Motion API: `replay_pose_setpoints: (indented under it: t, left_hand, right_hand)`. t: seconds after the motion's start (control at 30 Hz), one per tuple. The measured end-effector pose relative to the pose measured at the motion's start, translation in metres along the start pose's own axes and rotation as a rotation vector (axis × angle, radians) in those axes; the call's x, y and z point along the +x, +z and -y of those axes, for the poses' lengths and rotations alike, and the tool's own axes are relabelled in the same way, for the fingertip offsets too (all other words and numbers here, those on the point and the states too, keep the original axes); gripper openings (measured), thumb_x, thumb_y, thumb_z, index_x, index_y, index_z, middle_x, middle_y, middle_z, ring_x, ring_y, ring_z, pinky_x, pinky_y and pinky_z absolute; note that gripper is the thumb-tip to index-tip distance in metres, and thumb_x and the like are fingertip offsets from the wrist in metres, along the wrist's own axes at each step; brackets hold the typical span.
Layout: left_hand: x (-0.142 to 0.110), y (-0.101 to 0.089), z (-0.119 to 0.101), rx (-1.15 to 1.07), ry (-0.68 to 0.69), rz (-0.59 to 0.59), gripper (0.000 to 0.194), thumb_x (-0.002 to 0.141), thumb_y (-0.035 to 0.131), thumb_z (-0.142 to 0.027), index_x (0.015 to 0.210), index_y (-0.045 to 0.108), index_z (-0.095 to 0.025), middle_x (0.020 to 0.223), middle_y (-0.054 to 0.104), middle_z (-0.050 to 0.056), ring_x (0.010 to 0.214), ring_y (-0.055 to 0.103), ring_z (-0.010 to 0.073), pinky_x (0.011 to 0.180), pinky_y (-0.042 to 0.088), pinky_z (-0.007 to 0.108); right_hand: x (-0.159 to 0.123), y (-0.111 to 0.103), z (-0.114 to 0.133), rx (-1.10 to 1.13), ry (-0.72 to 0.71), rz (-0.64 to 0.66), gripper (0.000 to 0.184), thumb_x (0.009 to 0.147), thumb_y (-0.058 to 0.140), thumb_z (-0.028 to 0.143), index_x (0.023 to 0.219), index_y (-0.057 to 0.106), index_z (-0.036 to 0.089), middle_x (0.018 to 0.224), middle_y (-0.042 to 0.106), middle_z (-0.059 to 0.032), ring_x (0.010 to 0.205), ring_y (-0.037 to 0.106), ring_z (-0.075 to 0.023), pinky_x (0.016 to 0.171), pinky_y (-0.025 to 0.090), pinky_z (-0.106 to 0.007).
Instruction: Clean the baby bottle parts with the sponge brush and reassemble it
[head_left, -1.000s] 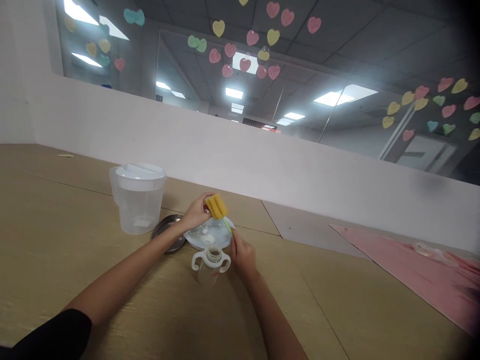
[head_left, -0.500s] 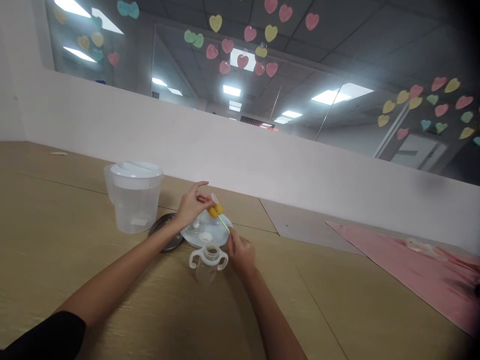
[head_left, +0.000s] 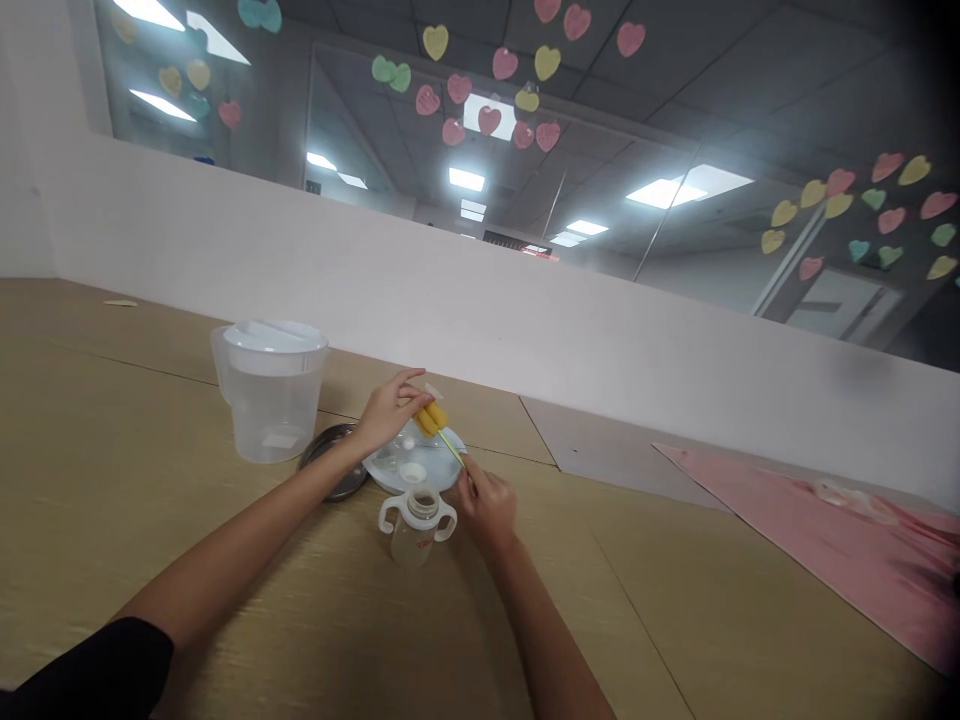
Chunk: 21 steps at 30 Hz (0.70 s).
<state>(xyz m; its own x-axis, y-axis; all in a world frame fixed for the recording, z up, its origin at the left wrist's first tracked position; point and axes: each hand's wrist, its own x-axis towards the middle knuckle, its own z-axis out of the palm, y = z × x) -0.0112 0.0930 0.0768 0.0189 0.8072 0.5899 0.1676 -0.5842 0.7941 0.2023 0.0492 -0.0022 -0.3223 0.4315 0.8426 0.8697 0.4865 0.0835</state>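
My right hand [head_left: 486,503] is closed on the thin green handle of a sponge brush; its yellow sponge head [head_left: 431,417] points up and left. My left hand [head_left: 388,409] pinches a small clear piece [head_left: 433,391] against the sponge head, with the other fingers raised. Below the hands stands an open baby bottle [head_left: 416,524] with two white handles. Behind it lies a white plate [head_left: 390,473] with small white parts on it.
A clear plastic jug [head_left: 271,391] with a white lid stands at the left. A dark round metal lid [head_left: 331,462] lies beside the plate. A pink mat [head_left: 825,540] covers the table at the right. A low white wall runs along the far edge.
My left hand has gone from gripping the whole sponge head to pinching a small clear piece against it. The sponge now looks narrower. The right hand has barely moved.
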Motion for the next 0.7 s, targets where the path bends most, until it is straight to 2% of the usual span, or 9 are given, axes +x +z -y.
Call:
replay_pose_setpoints:
  t: [0.1, 0.27, 0.37, 0.43, 0.5, 0.6, 0.7]
  left_hand:
    - [0.003, -0.005, -0.001, -0.021, -0.010, -0.087, 0.058, 0.071, 0.067, -0.037, 0.124, 0.049, -0.019, 0.086, 0.071, 0.005, 0.086, 0.066, 0.0198, 0.078, 0.051, 0.031]
    - [0.010, -0.016, -0.001, -0.050, 0.037, -0.266, 0.061, 0.058, 0.076, -0.031, 0.113, 0.054, -0.018, 0.073, 0.064, -0.002, 0.078, 0.065, 0.0157, 0.078, 0.051, 0.030]
    - [0.013, -0.025, -0.003, -0.022, 0.014, -0.302, 0.062, 0.055, 0.076, -0.030, 0.112, 0.053, -0.018, 0.071, 0.060, -0.004, 0.064, 0.062, 0.0120, 0.068, 0.051, 0.026]
    - [0.014, -0.034, -0.004, 0.097, -0.036, -0.246, 0.064, 0.056, 0.075, -0.030, 0.114, 0.051, -0.019, 0.072, 0.059, -0.005, 0.056, 0.059, 0.0108, 0.060, 0.049, 0.024]
    - [0.015, -0.044, -0.002, 0.319, -0.058, -0.153, 0.062, 0.059, 0.072, -0.029, 0.116, 0.050, -0.021, 0.072, 0.060, -0.004, 0.056, 0.059, 0.0121, 0.059, 0.048, 0.024]
    - [0.015, -0.058, 0.006, 0.716, -0.097, -0.011, 0.060, 0.064, 0.066, -0.021, 0.121, 0.047, -0.021, 0.073, 0.063, 0.000, 0.072, 0.063, 0.0188, 0.069, 0.047, 0.028]
    - [0.012, -0.066, 0.020, 0.888, -0.202, 0.099, 0.061, 0.057, 0.064, -0.013, 0.116, 0.051, -0.015, 0.079, 0.067, 0.009, 0.085, 0.064, 0.0273, 0.074, 0.047, 0.033]
  right_hand:
    - [0.001, -0.001, -0.001, 0.015, -0.002, 0.006, 0.034, 0.090, 0.038, 0.024, 0.108, 0.066, 0.017, 0.053, 0.060, -0.0011, 0.048, 0.051, -0.0095, 0.051, 0.034, -0.021]
    - [0.001, -0.002, -0.002, 0.051, -0.165, 0.015, 0.029, 0.088, 0.043, 0.022, 0.105, 0.067, 0.017, 0.054, 0.060, -0.0008, 0.049, 0.051, -0.0085, 0.051, 0.033, -0.020]
    - [0.000, -0.001, -0.001, 0.045, -0.229, 0.010, 0.027, 0.088, 0.045, 0.022, 0.103, 0.067, 0.017, 0.054, 0.060, -0.0014, 0.049, 0.051, -0.0088, 0.051, 0.033, -0.021]
    - [0.000, -0.001, -0.001, 0.037, -0.218, -0.002, 0.028, 0.088, 0.045, 0.022, 0.105, 0.067, 0.016, 0.054, 0.060, -0.0015, 0.049, 0.052, -0.0091, 0.051, 0.033, -0.021]
    - [0.000, -0.001, -0.002, 0.017, -0.188, -0.012, 0.028, 0.088, 0.045, 0.021, 0.105, 0.067, 0.015, 0.054, 0.061, -0.0017, 0.049, 0.052, -0.0093, 0.052, 0.034, -0.021]
    - [0.000, -0.001, -0.004, -0.025, -0.154, 0.000, 0.029, 0.090, 0.042, 0.022, 0.104, 0.067, 0.015, 0.054, 0.062, -0.0018, 0.050, 0.053, -0.0097, 0.053, 0.035, -0.022]
    - [0.000, -0.002, -0.005, -0.041, -0.163, 0.035, 0.031, 0.091, 0.041, 0.023, 0.106, 0.067, 0.015, 0.055, 0.062, -0.0018, 0.050, 0.053, -0.0100, 0.053, 0.035, -0.022]
